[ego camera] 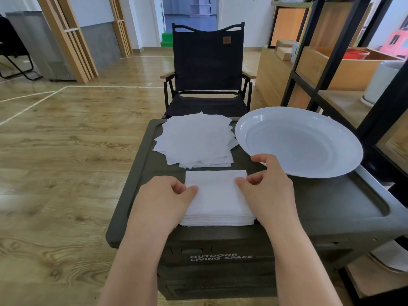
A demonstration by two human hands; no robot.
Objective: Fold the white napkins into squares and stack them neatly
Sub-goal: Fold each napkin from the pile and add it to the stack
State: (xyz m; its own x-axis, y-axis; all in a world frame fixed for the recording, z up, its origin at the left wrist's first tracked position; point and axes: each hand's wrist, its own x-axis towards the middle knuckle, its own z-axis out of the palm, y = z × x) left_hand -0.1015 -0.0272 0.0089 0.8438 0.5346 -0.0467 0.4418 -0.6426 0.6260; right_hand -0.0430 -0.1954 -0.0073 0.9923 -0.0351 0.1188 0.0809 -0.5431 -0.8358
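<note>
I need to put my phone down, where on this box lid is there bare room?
Bare lid right of the folded stack, below the plate. Narrow strips along the left edge. The far end is crowded by the unfolded pile and plate.

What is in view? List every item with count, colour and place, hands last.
folded napkin stack: one, white, near middle of box lid
loose napkin pile: one, white, far left of lid
plate: one, white, far right of lid
storage box: one, dark green, under everything
folding chair: one, black, behind box
shelf unit: one, black and wood, right
left hand: on stack's left edge
right hand: pinching stack's right edge
</note>
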